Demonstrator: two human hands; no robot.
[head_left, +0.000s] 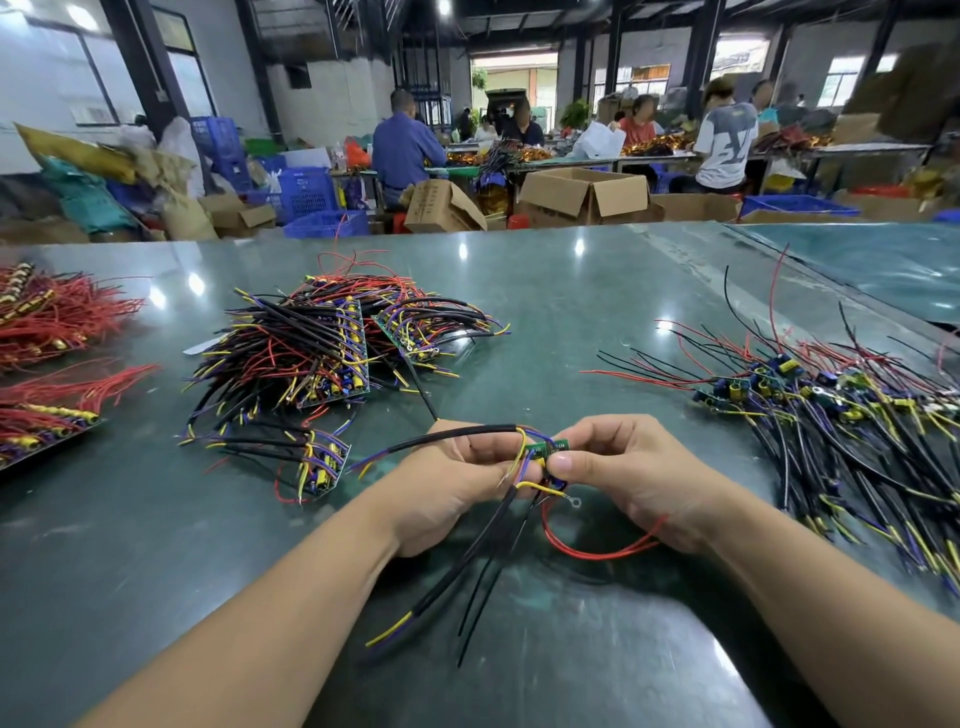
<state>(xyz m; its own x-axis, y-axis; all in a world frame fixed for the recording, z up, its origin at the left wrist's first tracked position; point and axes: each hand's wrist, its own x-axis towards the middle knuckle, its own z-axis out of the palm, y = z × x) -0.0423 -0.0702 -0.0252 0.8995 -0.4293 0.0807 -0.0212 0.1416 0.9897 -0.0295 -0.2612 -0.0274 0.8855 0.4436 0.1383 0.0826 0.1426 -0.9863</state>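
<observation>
While both hands hold it over the near middle of the dark green glossy tabletop (571, 312), the small green circuit board (546, 448) lies with its long axis running left to right across the view, one end toward each hand. The left hand (457, 483) has its grip pinched on the board's left end, where the wires join it, with fingers curled and thumb on top. The right hand (628, 467) has its grip pinched on the right end, thumb pressed against the near edge. The board is a narrow green strip with small dark parts on its upper face and yellow and purple leads sprouting from it. A black sleeved cable (452, 436) leaves its top and points left over the left hand. Several thin black leads trail down toward the person, one ending in bare yellow and purple tips. A red wire (597, 551) loops below the right hand, and a silver ring terminal (575, 502) dangles just under the board. A heap of wired green boards (322, 348) lies beyond the left hand, a spread of loose wired boards (831, 415) lies to the right, and bundles of red wires (52, 317) lie at the far left.
</observation>
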